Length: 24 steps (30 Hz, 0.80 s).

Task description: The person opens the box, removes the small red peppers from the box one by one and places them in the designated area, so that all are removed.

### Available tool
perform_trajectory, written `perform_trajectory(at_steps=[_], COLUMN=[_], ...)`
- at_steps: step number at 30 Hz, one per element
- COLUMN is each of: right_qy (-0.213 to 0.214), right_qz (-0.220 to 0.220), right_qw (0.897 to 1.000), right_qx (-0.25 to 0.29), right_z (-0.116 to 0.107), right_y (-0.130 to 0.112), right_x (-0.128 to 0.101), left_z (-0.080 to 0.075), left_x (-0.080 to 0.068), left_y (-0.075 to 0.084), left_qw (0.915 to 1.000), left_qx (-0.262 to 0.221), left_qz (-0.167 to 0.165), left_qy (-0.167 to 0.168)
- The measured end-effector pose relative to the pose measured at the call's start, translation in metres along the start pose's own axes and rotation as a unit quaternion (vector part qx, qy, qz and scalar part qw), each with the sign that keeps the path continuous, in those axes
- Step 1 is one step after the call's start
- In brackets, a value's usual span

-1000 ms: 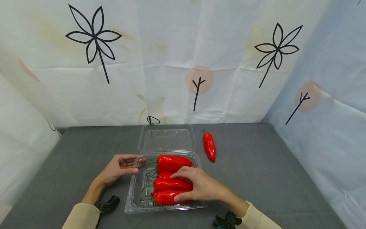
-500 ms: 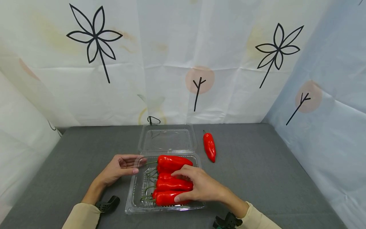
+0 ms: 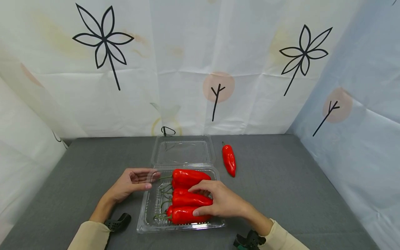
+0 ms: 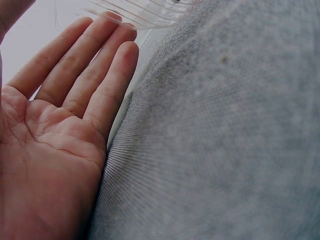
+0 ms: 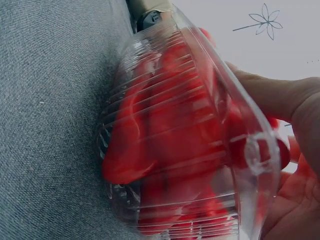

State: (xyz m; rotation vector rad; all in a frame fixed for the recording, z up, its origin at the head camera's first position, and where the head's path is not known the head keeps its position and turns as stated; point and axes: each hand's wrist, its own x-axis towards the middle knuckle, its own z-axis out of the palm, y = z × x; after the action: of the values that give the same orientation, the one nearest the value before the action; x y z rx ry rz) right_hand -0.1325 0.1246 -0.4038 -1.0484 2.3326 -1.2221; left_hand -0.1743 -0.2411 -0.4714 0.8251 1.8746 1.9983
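Observation:
Several glossy red peppers [image 3: 187, 177] with green stems lie side by side in a clear plastic clamshell container [image 3: 147, 227], stems pointing left. My right hand [image 3: 223, 201] reaches over the container's right wall. Its thumb lies on the front pepper [image 3: 184, 216] and its bent fingers on the one behind, gripping the pair from above. Through the clear wall in the right wrist view, red peppers [image 5: 127, 150] show stacked inside. At the container's left side, my left hand [image 3: 131, 183] has its fingers extended, fingertips at the wall; the palm [image 4: 55, 145] holds nothing.
The clear lid [image 3: 184, 151] lies folded back behind the base. One loose red pepper [image 3: 229, 160] rests on the grey cloth-covered table [image 3: 281, 180], right of the lid. White printed sheets [image 3: 187, 52] stand at the back and sides.
My right hand has shifted slightly right, and the two front peppers have slid right with it inside the container. The left hand and the loose pepper stay in place.

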Motion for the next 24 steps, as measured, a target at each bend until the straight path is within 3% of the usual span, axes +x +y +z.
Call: perform_trajectory(at_steps=[10,24], right_qy=[-0.016,-0.004], right_qz=[-0.009,-0.031], right_qw=[1.000,1.000], right_qx=[0.019,-0.004], right_z=[-0.0049,-0.0062], right_y=[0.0013,0.0012], right_x=[-0.0006,-0.0007], left_z=[0.0000,0.0005], left_x=[0.0003,-0.0003], left_y=[0.0020,0.0001], left_qw=[0.9999,0.9999], left_qx=[-0.001,0.002], left_qz=[-0.011,-0.011], left_qy=[0.007,0.012])
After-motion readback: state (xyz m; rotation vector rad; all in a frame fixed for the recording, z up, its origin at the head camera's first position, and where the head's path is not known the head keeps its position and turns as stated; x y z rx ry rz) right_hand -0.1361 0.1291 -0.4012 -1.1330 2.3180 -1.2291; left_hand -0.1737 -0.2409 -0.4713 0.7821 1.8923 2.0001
